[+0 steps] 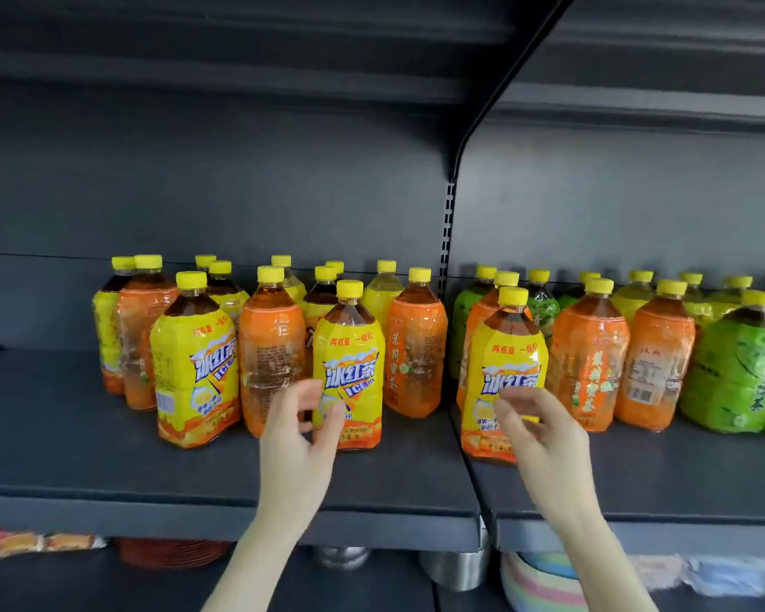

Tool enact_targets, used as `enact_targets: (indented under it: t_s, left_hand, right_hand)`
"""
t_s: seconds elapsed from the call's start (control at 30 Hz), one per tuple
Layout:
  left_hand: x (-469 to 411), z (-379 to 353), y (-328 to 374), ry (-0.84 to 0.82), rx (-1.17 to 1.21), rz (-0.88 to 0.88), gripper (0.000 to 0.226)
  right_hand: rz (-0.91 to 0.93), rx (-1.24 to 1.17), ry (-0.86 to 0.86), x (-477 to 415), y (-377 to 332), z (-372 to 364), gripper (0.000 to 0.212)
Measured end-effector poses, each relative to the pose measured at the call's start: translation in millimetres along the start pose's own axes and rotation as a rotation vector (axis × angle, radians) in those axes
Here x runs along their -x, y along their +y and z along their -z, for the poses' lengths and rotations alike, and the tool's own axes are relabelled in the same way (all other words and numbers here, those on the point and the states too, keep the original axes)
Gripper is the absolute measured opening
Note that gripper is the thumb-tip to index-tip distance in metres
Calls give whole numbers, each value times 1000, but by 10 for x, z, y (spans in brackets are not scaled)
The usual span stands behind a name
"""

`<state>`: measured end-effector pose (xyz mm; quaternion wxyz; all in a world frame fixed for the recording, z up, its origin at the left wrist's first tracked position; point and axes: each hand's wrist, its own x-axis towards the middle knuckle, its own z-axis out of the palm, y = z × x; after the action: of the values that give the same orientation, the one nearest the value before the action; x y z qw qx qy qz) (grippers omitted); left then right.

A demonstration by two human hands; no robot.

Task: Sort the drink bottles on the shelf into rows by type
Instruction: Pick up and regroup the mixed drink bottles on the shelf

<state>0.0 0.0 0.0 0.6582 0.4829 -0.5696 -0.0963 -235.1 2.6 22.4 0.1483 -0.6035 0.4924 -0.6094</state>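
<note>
Stock: yellow, orange and green bottles stand upright and mixed across the shelf (107, 470). They are not yet in rows by type.

Left hand (299, 435): fingers loosely bent and apart, closed on nothing. It is just beside the near middle yellow bottle (349, 346); I cannot tell whether it touches.
Right hand (544, 439): fingers also spread, in front of the lower label of the right yellow bottle (506, 346). It is not wrapped round the bottle, and contact is unclear.

Risks (judgement):
- The bottles are tall and tightly packed. A low, one-sided grasp could tip the middle yellow bottle into the orange bottle (271, 337) touching it on the left, and that could topple the ones behind.
- The shrink labels look glossy, so a loose pinch may slip.
- The right yellow bottle stands near the seam (472, 461) between the two boards. Sliding it across instead of lifting could catch its base.
- The green bottles (734, 368) on the far right sit close to the front edge.

Surface and room: dark matte metal boards, flat, with a dark back panel (239, 192) and a slotted post (448, 227). The tier below holds steel pots (456, 567), a striped bowl (535, 580) and wrapped packets (40, 543).
</note>
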Motion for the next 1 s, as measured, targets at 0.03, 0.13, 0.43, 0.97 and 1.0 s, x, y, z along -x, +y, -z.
enact_targets:
  t_s: [0.03,0.13,0.43,0.97,1.0]
  left_hand:
    - [-87,-57,-39,24,-26,12,38]
    - [-293,-220,-111,21,-70,115,74]
    - [-548,-391,-306,-103,77,155,86]
    - [-325,-438,-178,-315,350,268,62]
    - [-324,-439,-165,-315,353,269,60]
  right_hand:
    - [27,17,50,-70,18,-40,8]
    - [45,62,194,-225,102,-195,23]
    - [-51,28,336,-449,423,-329,84]
    - [-197,-294,9,-392,410,-424,69]
    - [-195,-317,-11,-385,391,-422,68]
